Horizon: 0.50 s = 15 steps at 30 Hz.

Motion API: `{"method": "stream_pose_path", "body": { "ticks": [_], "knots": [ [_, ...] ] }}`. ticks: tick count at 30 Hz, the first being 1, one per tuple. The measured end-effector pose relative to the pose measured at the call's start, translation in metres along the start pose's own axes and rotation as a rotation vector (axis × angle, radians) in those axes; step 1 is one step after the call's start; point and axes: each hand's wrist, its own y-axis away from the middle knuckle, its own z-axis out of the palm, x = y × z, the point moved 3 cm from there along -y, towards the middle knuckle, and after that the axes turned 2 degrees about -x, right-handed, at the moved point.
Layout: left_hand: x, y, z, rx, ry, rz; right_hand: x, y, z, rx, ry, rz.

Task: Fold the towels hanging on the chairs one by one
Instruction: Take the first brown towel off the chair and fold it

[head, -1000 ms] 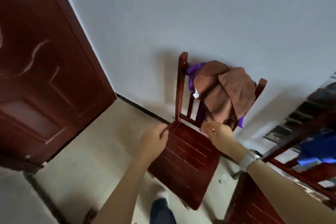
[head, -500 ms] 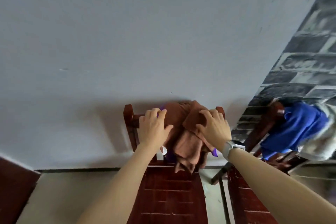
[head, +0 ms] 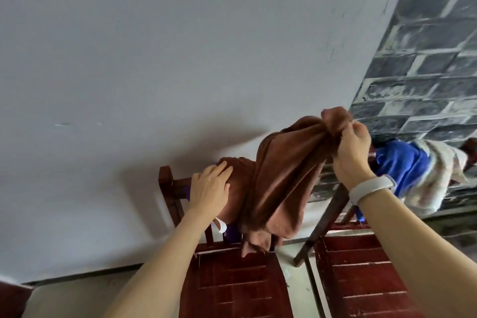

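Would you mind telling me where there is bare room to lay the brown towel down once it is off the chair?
The near chair's seat is bare slats below the hanging brown towel. The neighbouring chair's seat beside it also looks bare. The near chair's backrest is crowded: the left hand rests on cloth there, the right hand grips the towel, and purple cloth hangs beneath.

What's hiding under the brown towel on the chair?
Under the brown towel a bit of purple cloth peeks out, with a white tag, over the chair back. How much purple cloth there is stays covered by the towel and the left hand.
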Motion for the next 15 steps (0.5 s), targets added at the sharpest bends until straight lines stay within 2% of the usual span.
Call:
{"method": "stream_pose_path", "body": {
  "ticks": [1,3,6,8,11,13,15],
  "knots": [
    [0.001,-0.002,0.001,-0.042,-0.026,-0.012,-0.010,-0.001,-0.008,0.011,0.004,-0.019],
    [0.003,-0.006,0.004,-0.083,-0.049,-0.063,-0.017,0.010,-0.017,-0.090,0.149,-0.044],
    [0.008,-0.008,0.010,-0.107,-0.085,-0.097,0.010,0.036,-0.016,-0.444,0.585,-0.009],
    [0.010,-0.007,0.015,-0.129,-0.114,-0.110,0.048,0.051,-0.014,-0.692,0.864,0.146],
    [0.011,-0.008,0.016,-0.152,-0.112,-0.124,0.100,0.055,-0.015,-0.922,1.288,0.183],
    [0.012,-0.007,0.014,-0.151,-0.128,-0.117,0.113,0.057,-0.014,-0.977,1.299,0.143],
    [0.015,-0.006,0.010,-0.100,-0.113,-0.108,0.104,0.058,-0.015,-0.968,1.136,0.058]
  ]
}}
